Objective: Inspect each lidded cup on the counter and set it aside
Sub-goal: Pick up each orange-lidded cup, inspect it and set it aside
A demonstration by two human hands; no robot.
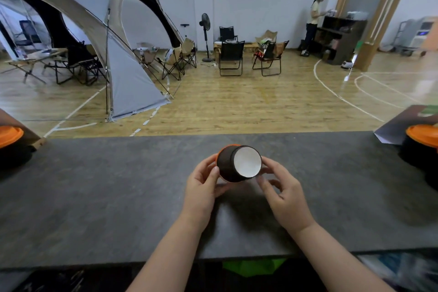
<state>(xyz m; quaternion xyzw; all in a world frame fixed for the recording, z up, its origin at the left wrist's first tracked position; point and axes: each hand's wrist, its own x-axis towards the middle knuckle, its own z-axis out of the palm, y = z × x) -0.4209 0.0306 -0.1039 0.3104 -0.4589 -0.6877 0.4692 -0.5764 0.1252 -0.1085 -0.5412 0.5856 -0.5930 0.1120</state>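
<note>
Two bare forearms are seen rising from the bottom edge of the head view, and both hands are brought together just below the centre of the frame. A dark cup (227, 165) with an orange lid is held there on its side over the middle of the grey counter (106, 187). Its white base is turned toward the camera and the lid is pointed away. Whether its lower side touches the surface cannot be told.

The cup's wall is gripped near the lid by the left hand (203, 181), with the thumb laid across the near side and the fingers wrapped behind. The rim of the base is pinched by the right hand (284, 194) between a fingertip at its upper right and the thumb at its lower right; the remaining fingers are curled loosely beneath.

A second orange-lidded cup (9, 137) is cut off by the left edge of the frame, and a third cup (423, 136) by the right edge, beside a sheet of grey card (395, 125).

Beyond the counter, a wooden floor (237, 106) is marked with white lines. A grey tent (99, 21) is pitched at the upper left, folding chairs (231, 57) and a standing fan (205, 23) are placed at centre, and a person (312, 19) is seen at a dark shelf (341, 35) at the upper right.
</note>
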